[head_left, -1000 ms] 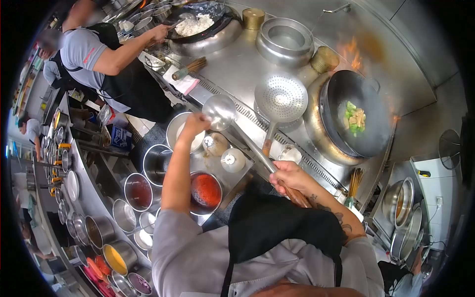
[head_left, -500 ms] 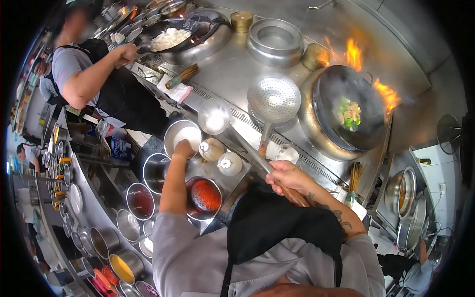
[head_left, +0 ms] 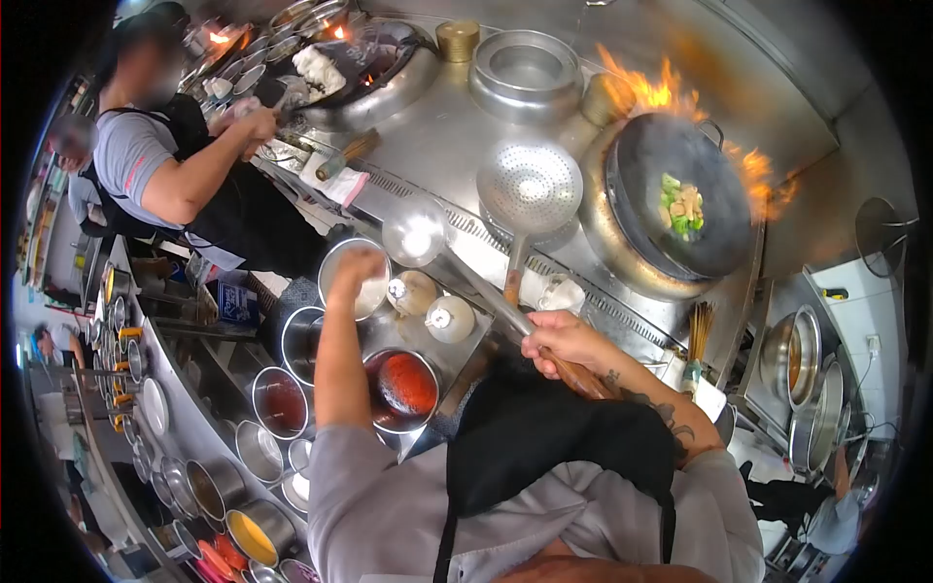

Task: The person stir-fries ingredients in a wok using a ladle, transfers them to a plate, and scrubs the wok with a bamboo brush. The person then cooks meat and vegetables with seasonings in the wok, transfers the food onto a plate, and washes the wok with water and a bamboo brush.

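1. Right hand (head_left: 559, 342) is gripping the ladle (head_left: 496, 299) by its wooden handle, the scoop end (head_left: 416, 236) lying toward ten o'clock.
2. Blurred left hand (head_left: 360, 264) is hovering over a pot (head_left: 330, 258); its grip I cannot tell.
3. Wok (head_left: 719, 233) is sitting at the right hand's one o'clock.

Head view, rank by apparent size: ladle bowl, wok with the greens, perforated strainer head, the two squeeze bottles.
1. Wok
2. Strainer head
3. Ladle bowl
4. Left bottle and right bottle: they look about alike, so not ranked against each other.
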Action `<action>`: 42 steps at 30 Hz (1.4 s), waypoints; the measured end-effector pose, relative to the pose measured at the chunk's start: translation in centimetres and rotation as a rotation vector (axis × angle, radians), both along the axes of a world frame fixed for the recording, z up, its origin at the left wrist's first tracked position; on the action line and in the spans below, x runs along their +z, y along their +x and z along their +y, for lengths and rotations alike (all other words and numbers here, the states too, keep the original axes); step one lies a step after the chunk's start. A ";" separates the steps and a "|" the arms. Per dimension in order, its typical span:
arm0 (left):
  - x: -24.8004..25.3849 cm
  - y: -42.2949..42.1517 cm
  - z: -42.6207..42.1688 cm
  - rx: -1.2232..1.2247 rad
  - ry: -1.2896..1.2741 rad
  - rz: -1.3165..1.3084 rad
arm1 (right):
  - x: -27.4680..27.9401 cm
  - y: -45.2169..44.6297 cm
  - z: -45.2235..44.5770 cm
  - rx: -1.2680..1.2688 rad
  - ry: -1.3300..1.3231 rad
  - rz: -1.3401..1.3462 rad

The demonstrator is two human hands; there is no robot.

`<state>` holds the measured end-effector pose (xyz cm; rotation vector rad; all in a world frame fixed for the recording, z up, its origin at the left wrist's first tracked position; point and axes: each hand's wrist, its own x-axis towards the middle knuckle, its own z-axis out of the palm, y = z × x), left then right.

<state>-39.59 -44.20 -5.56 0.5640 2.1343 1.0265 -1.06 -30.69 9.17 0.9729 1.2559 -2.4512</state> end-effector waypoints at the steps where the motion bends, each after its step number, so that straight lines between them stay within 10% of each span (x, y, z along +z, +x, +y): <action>1: 1.2 0.1 1.2 0.018 0.204 -0.100 | -0.1 0.2 -0.2 -0.005 -0.008 -0.005; 7: 3.6 0.2 7.3 -0.342 -0.001 0.155 | 0.7 1.6 0.2 -0.018 -0.052 0.021; 14: -5.6 -1.0 14.3 -0.887 -0.120 1.079 | 1.9 5.0 1.1 -0.107 -0.074 0.079; 23: 12.6 14.5 20.8 -0.428 0.195 0.248 | 3.2 14.7 6.4 -0.271 -0.198 0.206; 26: 7.8 16.9 23.7 -0.379 0.451 0.521 | 3.2 19.5 8.9 -0.369 -0.155 0.237; 30: -3.5 22.7 21.7 -0.721 0.037 0.731 | 3.9 25.7 11.7 -0.529 0.046 0.187; 34: -4.8 29.3 18.7 -0.846 -0.432 0.626 | 2.5 30.2 14.0 -0.668 0.322 0.031; 42: -9.5 30.4 17.0 -0.552 -0.125 0.542 | -2.7 32.9 17.3 -0.772 0.694 -0.134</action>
